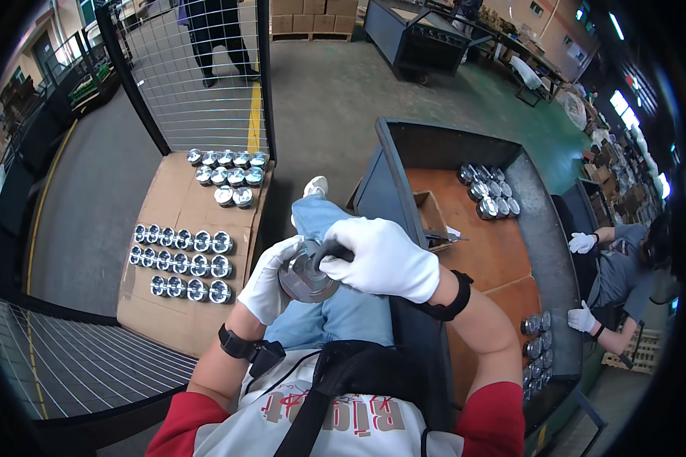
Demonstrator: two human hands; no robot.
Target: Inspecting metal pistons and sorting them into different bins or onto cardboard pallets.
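Head view: your left hand (270, 280) grips a piston (302, 283); your right hand (385, 259) (at its three o'clock) pinches a dark piece (334, 251).

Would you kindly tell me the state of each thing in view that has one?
Left hand: gloved, gripping a piston
Right hand: gloved, curled around a dark thing
Loose pistons: set in rows
Cardboard: lying flat beneath them
Small box: open-topped
Mesh panel: upright
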